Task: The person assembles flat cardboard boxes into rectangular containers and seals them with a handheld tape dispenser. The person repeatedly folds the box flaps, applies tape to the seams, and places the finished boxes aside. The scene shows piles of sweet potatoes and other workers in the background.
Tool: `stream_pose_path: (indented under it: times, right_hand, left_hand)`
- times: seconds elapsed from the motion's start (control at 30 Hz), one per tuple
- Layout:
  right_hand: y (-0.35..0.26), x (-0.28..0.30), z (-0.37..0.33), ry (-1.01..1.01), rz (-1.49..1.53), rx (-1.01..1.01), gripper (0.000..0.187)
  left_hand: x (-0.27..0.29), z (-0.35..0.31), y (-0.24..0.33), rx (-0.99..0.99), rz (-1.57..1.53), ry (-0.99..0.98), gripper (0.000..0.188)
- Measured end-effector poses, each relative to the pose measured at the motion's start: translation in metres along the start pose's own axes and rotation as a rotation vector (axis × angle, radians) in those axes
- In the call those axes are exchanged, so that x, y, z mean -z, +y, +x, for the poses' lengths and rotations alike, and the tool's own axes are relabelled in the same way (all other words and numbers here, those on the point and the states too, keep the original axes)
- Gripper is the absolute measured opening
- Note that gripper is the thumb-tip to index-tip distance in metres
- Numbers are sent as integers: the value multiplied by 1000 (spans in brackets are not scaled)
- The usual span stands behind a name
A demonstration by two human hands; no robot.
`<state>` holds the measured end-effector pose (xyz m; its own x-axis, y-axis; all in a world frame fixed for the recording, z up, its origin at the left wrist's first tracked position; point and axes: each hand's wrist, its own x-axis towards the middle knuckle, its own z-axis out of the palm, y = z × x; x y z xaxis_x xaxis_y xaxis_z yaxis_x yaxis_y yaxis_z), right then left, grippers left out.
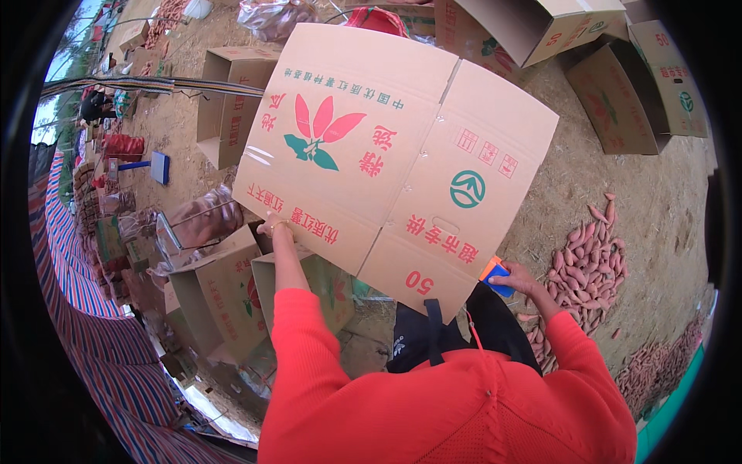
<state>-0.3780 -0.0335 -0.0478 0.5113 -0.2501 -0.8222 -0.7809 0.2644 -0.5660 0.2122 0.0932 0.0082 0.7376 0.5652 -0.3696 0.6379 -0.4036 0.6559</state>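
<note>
A flattened cardboard box [359,209] with red and green print spreads in front of my body, tilted, its near corner by my waist. My left hand [276,227] is closed on its lower left edge, the fingertips partly hidden by the board. My right hand [522,280] grips a blue and orange tape dispenser [499,281] beside the box's lower right edge. Part of the dispenser is covered by my fingers, and I cannot tell whether it touches the cardboard.
Open cardboard boxes [224,290] stand at the left, with another box [618,100] at the far right. A pile of sweet potatoes [589,267] lies on the dirt ground to the right. Striped sheeting [100,340] runs along the left, and a strap [154,85] stretches in from there.
</note>
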Motion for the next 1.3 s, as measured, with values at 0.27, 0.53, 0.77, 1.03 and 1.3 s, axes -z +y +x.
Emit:
stream_pose_path:
  times: [0.27, 0.53, 0.77, 1.03, 1.3]
  right_hand:
    - [-40, 12, -7, -45, -84, 9, 55]
    - [-26, 5, -4, -78, -56, 3, 57]
    - [-17, -17, 5, -18, -24, 181, 60]
    - [-35, -46, 50, 204, -244, 500, 53]
    - [-47, -76, 61, 261, 105, 293, 44]
  left_hand:
    - [-53, 37, 10, -1020, 847, 90, 62]
    - [-136, 46, 52, -1366, 703, -234, 67]
    - [-86, -46, -50, -1533, 681, -453, 69]
    - [-58, -62, -75, -1639, 711, -468, 71]
    - [-41, -66, -79, -1629, 763, -440, 72]
